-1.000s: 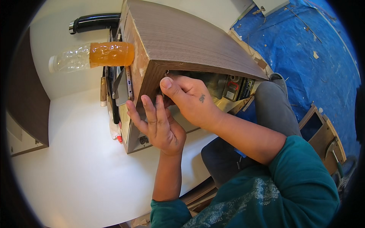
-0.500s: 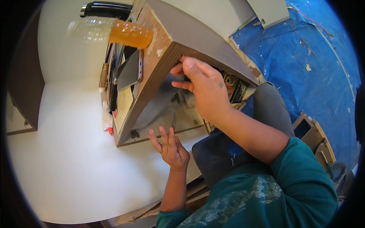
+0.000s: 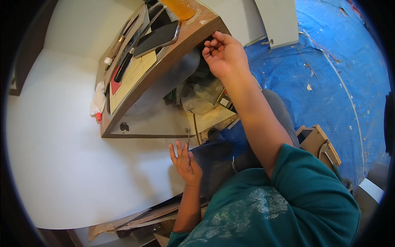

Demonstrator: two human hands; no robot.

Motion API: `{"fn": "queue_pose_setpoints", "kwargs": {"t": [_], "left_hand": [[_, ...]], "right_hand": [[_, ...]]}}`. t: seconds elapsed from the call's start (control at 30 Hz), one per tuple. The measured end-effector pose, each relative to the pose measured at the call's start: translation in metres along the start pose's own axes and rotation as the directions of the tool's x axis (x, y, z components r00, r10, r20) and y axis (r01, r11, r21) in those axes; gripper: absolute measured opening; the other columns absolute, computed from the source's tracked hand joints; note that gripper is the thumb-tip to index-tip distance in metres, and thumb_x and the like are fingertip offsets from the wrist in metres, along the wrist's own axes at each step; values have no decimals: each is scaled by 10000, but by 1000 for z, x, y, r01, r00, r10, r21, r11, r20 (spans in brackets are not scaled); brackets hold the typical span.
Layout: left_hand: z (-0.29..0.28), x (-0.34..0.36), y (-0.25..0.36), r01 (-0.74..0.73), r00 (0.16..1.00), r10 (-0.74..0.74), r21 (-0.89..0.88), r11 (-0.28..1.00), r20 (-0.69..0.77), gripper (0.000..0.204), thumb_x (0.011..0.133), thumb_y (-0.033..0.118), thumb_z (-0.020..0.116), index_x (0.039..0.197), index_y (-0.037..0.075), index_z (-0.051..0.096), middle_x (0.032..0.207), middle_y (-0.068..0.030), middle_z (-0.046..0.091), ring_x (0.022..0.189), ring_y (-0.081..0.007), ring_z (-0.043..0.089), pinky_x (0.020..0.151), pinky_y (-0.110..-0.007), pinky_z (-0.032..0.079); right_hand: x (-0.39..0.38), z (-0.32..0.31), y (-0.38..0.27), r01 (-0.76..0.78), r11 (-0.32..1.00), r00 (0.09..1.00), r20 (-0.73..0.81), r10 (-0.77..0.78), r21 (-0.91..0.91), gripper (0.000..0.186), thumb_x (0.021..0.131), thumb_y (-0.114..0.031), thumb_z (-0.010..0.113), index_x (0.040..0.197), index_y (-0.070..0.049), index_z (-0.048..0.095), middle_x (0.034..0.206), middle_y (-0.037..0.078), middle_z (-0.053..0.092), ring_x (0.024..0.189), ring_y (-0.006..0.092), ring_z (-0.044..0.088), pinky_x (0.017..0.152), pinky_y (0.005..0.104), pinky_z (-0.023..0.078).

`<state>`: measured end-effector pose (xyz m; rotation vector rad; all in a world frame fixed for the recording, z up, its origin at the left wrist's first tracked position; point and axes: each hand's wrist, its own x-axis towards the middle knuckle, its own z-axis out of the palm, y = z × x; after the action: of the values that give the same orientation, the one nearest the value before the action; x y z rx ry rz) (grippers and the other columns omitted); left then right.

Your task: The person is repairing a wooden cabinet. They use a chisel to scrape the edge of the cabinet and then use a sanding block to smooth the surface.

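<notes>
A wood-grain cabinet (image 3: 154, 78) with an open front stands before me. My right hand (image 3: 226, 55) is up at its far corner, fingers curled and fingertips against the edge; what they pinch, if anything, is hidden. Lower down, my left hand (image 3: 187, 166) is palm up beside the cabinet's near end. A thin, pointed metal blade (image 3: 189, 136) sticks up from between its thumb and fingers, while the other fingers are stretched out. A dark hinge plate (image 3: 124, 126) sits on the cabinet's inner panel.
On the cabinet lie a phone (image 3: 157, 38), a black-handled cutter (image 3: 124, 66), papers and a crumpled white tube (image 3: 97, 99) with a red tip. An orange drink bottle (image 3: 180, 8) stands near its far corner. Blue sheeting (image 3: 325, 94) covers the floor, with a wooden box (image 3: 325, 142) on it.
The view has shifted, so the cabinet appears higher and further left. My right hand has turned palm up and stays at the cabinet's corner. My left hand still holds the blade.
</notes>
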<state>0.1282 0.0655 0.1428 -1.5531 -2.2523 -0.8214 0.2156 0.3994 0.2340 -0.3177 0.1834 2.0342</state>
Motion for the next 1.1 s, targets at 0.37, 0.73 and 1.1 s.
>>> {"fn": "queue_pose_setpoints", "kwargs": {"t": [0.37,0.73,1.1], "left_hand": [[8,-61,-33,163,986,-167,-156,974,-14,336,1039,100,497,1301,-71,620,1485,-261,514,1474,-424,350,1197,-477,273],[18,-62,-31,228,972,-236,-265,937,4,339,1040,109,492,1285,-85,623,1472,-263,525,1461,-428,360,1201,-472,263],[22,-69,-38,261,962,-272,-302,917,5,338,1045,110,491,1289,-84,624,1474,-258,526,1448,-416,390,1198,-464,276]], "right_hand": [[-25,-36,-3,164,759,973,232,-17,-630,191,960,-105,635,1119,-2,606,889,99,600,840,243,657,710,358,522],[-14,-6,18,195,904,981,76,-179,-380,184,1009,-107,550,1165,-8,541,941,118,579,795,279,630,682,382,540],[2,0,22,241,938,970,70,-231,-248,101,1002,-127,564,1045,-39,539,859,103,568,719,254,604,632,364,508]]}}
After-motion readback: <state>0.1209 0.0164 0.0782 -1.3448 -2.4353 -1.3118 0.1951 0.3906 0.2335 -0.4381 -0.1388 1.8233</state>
